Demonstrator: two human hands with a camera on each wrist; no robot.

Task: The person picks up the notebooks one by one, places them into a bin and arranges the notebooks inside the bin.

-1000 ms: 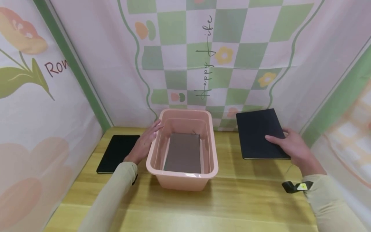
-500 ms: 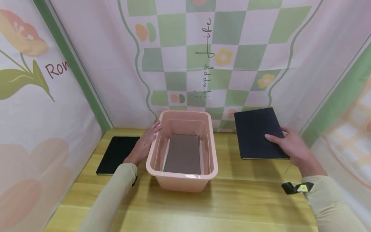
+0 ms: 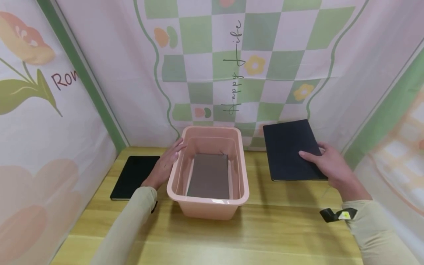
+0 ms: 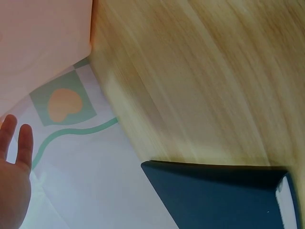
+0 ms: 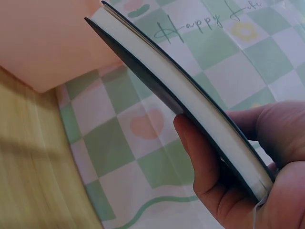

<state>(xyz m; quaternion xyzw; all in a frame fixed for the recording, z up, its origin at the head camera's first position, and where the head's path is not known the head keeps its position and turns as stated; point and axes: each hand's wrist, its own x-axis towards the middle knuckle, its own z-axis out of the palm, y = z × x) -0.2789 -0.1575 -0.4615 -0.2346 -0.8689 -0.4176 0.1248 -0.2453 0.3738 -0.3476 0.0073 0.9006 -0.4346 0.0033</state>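
Observation:
My right hand (image 3: pixel 334 165) grips a dark notebook (image 3: pixel 291 151) by its right edge, thumb on the cover and fingers beneath. In the right wrist view the notebook (image 5: pixel 186 100) shows its white page edges, raised off the table. My left hand (image 3: pixel 165 163) rests with straight fingers along the left rim of a pink plastic tub (image 3: pixel 208 209). Inside the tub, a flat grey-brown rectangular thing (image 3: pixel 209 175) lies on the bottom. Another black notebook (image 3: pixel 130 178) lies on the table to the left, partly behind my left wrist; the left wrist view shows this notebook (image 4: pixel 214 195) too.
The light wooden table (image 3: pixel 205 243) carries the tub near its back edge. A fabric curtain (image 3: pixel 228 73) with green checks stands close behind, with further curtains on the left and right. A thin string hangs by the right hand's notebook.
My right hand has moved slightly left with the notebook, whose far edge has risen a little. My left hand and the tub have stayed in place.

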